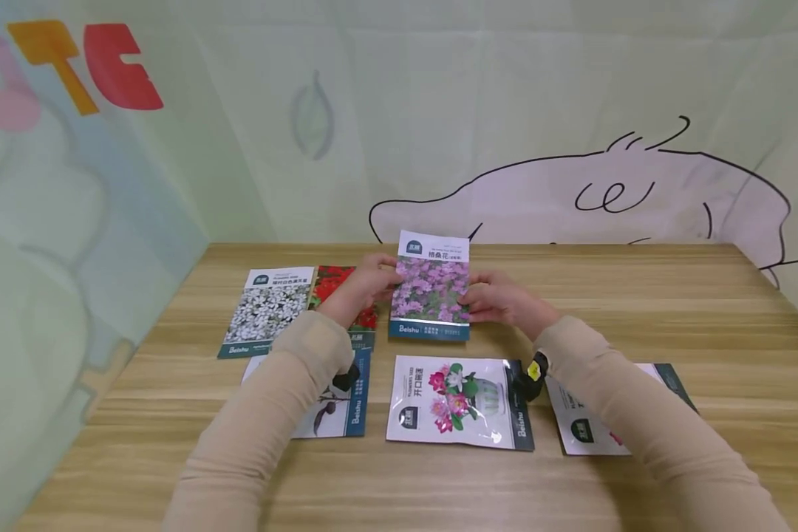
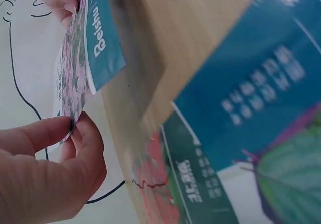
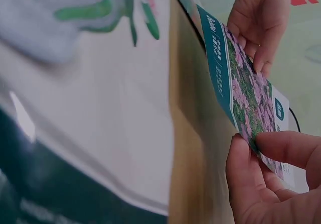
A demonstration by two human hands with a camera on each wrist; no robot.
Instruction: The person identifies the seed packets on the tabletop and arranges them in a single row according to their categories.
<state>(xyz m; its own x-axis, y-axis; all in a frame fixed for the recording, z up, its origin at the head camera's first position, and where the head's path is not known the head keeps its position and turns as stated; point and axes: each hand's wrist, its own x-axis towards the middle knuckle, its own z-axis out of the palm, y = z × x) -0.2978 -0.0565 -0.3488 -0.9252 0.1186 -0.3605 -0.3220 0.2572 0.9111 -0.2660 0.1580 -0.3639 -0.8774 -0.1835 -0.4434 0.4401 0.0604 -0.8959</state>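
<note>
Both hands hold one seed packet (image 1: 432, 284) with pink-purple flowers, a white top and a teal bottom band. It is tilted up above the far middle of the table. My left hand (image 1: 371, 281) pinches its left edge between thumb and fingers, as the left wrist view also shows with the hand (image 2: 55, 169) at the packet's side. On the opposite edge my right hand (image 1: 502, 299) pinches it; in the right wrist view thumb and fingers of that hand (image 3: 276, 184) meet on the packet (image 3: 246, 91).
Left lie a white-flower packet (image 1: 266, 314), a red-flower packet (image 1: 366, 318) partly behind my left hand, and a packet with a dark plant (image 1: 329, 417) under my forearm. A lotus packet (image 1: 455, 403) lies in front, another packet (image 1: 581, 421) right, on the wooden table (image 1: 439, 488).
</note>
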